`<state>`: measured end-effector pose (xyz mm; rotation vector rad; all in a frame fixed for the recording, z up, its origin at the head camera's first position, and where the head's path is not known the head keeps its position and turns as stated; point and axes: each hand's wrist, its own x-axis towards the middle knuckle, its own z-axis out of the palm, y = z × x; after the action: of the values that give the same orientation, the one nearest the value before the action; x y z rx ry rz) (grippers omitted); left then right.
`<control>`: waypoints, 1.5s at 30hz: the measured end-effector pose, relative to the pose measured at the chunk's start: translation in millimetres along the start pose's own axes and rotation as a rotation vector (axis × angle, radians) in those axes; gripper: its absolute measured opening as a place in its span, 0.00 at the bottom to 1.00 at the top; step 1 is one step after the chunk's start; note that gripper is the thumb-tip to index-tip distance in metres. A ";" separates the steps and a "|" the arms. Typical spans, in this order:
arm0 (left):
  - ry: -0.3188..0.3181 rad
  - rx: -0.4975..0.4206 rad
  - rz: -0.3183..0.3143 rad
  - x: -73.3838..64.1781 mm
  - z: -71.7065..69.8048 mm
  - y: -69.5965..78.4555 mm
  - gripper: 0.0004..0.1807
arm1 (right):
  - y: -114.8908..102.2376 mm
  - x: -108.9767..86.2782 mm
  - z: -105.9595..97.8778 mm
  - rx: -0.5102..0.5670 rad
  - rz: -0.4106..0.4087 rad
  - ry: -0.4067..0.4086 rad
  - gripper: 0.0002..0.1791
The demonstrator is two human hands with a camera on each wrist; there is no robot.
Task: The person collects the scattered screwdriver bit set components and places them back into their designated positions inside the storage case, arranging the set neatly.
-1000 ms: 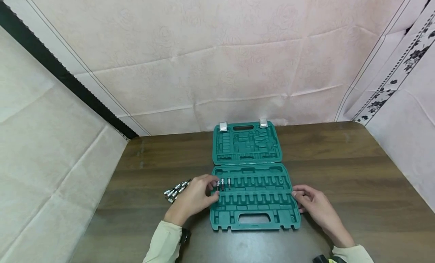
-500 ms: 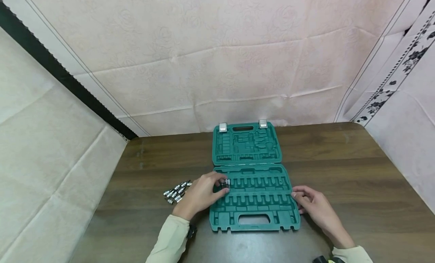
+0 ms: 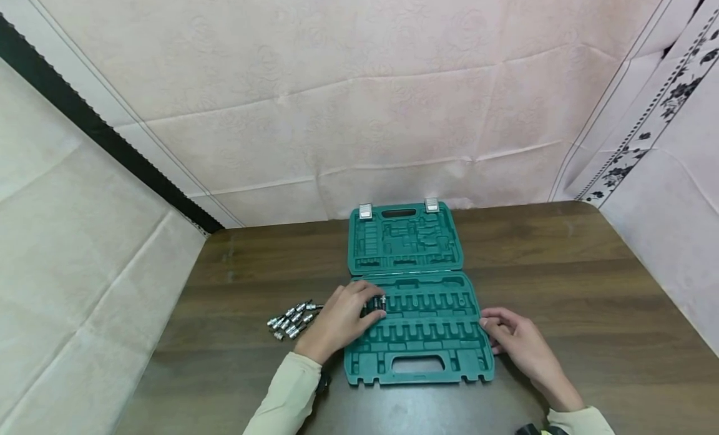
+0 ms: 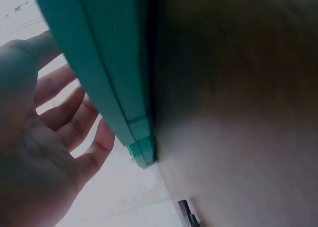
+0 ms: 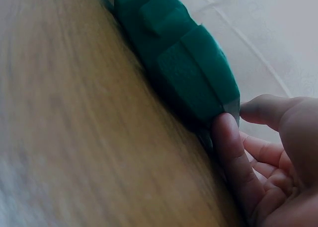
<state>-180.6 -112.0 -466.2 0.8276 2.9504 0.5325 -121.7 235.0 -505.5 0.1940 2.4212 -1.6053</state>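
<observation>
A green socket case lies unfolded on the wooden table, its moulded lid tipped back. Over the upper left slots, my left hand pinches a small silver socket between thumb and forefinger; darker sockets beside it are partly covered by the fingers. From the left wrist, the curled hand shows past the case's side wall. My right hand holds the case's right edge. Its thumb presses the case corner in the right wrist view.
Several shiny sockets lie in a pile on the table left of the case. A pale cloth wall stands behind the table's back edge. A dark object sits by the right sleeve at the bottom.
My left hand has moved right along the upper row of slots, covering sockets that were visible before. The right hand stays at the case's edge.
</observation>
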 end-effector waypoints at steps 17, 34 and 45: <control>0.072 0.140 0.068 0.1 6.3 6.4 0.22 | 0.2 -1.3 2.2 0.002 0.005 -0.002 0.24; 0.082 0.174 0.039 2.3 2.8 20.0 0.21 | -0.1 -2.2 -2.6 -0.021 -0.003 -0.008 0.26; 0.095 0.060 -0.133 7.8 4.6 25.5 0.19 | 3.8 3.3 -0.5 -0.026 -0.006 -0.008 0.27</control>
<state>-174.0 -86.2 -461.6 0.6211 3.0935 0.4914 -124.0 236.8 -509.5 0.1757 2.4380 -1.5735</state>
